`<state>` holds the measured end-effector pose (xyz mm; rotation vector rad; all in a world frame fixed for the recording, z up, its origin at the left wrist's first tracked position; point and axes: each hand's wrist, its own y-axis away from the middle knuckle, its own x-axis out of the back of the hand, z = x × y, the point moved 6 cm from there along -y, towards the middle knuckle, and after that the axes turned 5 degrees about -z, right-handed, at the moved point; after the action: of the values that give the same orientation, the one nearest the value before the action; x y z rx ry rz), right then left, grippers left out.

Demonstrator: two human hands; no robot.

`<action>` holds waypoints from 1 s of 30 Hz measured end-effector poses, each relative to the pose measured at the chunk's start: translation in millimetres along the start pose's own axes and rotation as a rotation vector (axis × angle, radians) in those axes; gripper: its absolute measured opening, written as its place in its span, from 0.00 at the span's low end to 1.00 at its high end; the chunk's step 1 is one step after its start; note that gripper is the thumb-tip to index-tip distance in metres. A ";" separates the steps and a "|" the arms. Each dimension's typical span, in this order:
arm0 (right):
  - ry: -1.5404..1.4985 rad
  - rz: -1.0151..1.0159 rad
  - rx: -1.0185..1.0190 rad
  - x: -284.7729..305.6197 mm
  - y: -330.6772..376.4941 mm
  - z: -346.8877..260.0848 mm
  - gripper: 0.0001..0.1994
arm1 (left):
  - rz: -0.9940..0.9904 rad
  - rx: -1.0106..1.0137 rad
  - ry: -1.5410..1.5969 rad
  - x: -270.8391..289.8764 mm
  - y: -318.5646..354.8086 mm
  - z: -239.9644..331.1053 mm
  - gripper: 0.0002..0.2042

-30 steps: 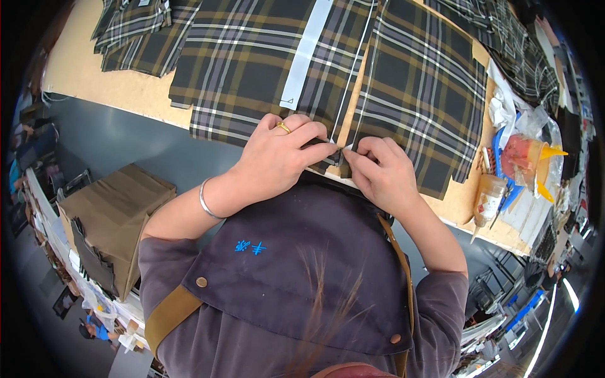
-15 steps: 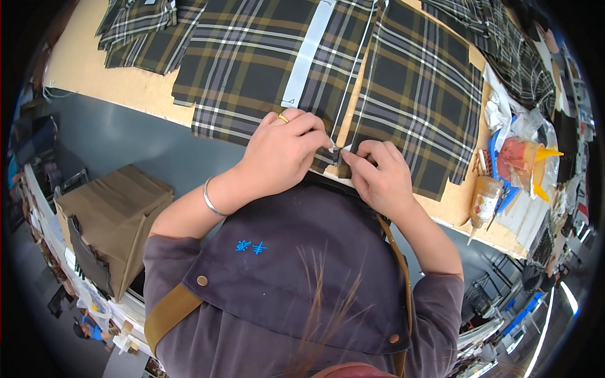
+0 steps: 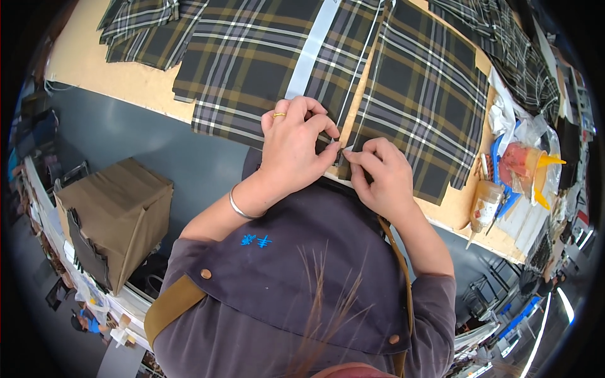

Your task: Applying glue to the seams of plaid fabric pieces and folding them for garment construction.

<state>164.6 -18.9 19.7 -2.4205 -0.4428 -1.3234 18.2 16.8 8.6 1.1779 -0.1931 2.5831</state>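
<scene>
Two dark plaid fabric panels lie on the table before me, a left panel and a right panel, with a narrow gap between them. A pale blue strip runs down the left panel. At the near end of the gap, my left hand has its thumb and forefinger closed at the panel's edge; the tips partly hide what is between them. Just beside it, my right hand pinches the near corner of the right panel's edge. The fingertips of both hands almost meet.
More plaid pieces are stacked at the far left, and a plaid heap lies at the far right. A bottle with a thin nozzle and a reddish container stand on the right. A brown cloth-covered box is at lower left.
My left hand and forearm have shifted to the right, with the wrist turned and the fingers more bent. The right hand has barely moved, and the fabric has slid slightly right in view.
</scene>
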 end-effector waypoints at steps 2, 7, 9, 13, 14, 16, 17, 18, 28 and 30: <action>-0.232 -0.024 -0.191 1.9 -3.6 8.0 0.06 | 0.001 0.000 -0.003 1.2 0.3 0.2 0.06; -0.119 0.182 -0.384 -4.9 -5.0 10.9 0.08 | 0.022 -0.019 -0.003 0.4 1.2 1.9 0.07; -0.121 0.178 -0.461 -7.1 -2.5 11.6 0.09 | 0.005 -0.022 0.004 0.5 0.9 1.1 0.07; -0.125 0.116 -0.472 -8.8 -4.0 15.1 0.10 | -0.039 -0.001 -0.010 -1.3 0.1 -0.1 0.07; -0.133 0.108 -0.456 -7.7 -4.6 13.5 0.10 | -0.022 -0.014 -0.014 0.5 -0.1 1.2 0.08; -0.131 0.100 -0.452 -6.7 -3.1 12.5 0.10 | -0.003 -0.025 -0.016 2.5 0.8 2.6 0.08; -0.132 0.092 -0.452 -7.1 -3.2 13.2 0.09 | -0.007 -0.035 -0.018 2.3 0.0 2.4 0.08; -0.132 0.091 -0.454 -7.1 -3.0 14.0 0.09 | -0.011 -0.044 -0.020 2.4 -0.6 2.3 0.08; -0.144 0.083 -0.377 -4.4 4.0 16.1 0.10 | -0.019 -0.095 -0.030 3.5 2.5 1.5 0.08; -0.138 0.083 -0.370 -3.5 6.1 16.3 0.10 | -0.030 -0.121 -0.039 3.1 3.1 2.1 0.08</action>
<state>177.5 -17.6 7.5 -2.8092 -0.1363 -1.3020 16.8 14.0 12.4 1.1784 -0.3329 2.4856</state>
